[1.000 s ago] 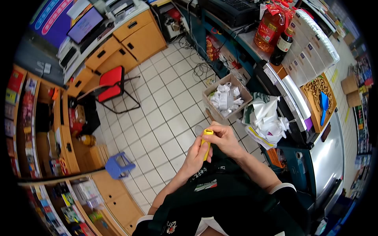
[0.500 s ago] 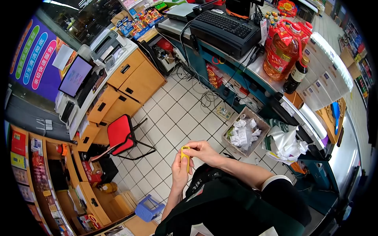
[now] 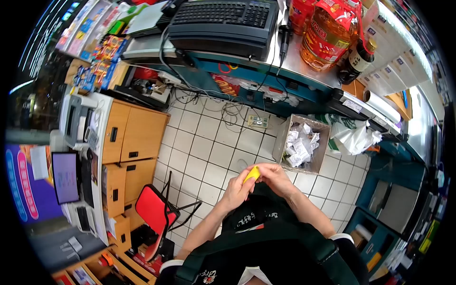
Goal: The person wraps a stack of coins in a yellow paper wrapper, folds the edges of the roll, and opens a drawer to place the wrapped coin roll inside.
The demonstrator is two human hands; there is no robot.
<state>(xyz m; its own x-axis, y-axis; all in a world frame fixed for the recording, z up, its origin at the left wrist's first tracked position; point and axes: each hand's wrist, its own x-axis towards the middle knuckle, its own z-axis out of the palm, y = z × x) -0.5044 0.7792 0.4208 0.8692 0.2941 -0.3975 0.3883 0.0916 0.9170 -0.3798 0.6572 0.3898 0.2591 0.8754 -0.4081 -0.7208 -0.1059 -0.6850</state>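
A small yellow object [image 3: 252, 174] is held in front of the dark apron, between my two hands. My left hand [image 3: 236, 189] has its fingers wrapped round the lower part of it. From the right, my right hand [image 3: 274, 178] closes its fingers at the upper end of the same object. The fingers cover much of it, so its exact kind cannot be made out. Both hands are close together over the tiled floor, just left of a cardboard box [image 3: 280, 142] holding crumpled papers.
The counter [image 3: 299, 66] carries a keyboard [image 3: 221, 19], large oil bottles [image 3: 327, 35] and a dark bottle [image 3: 357, 61]. A white bag [image 3: 354, 137] hangs beside the box. A red folding chair [image 3: 154, 209] stands by wooden cabinets [image 3: 137, 133]. Cables [image 3: 230, 111] lie on the floor.
The view has turned, bringing the keyboard and counter closer and the chair lower. Both hands still hold the yellow object, which now tilts to the right instead of standing nearly upright.
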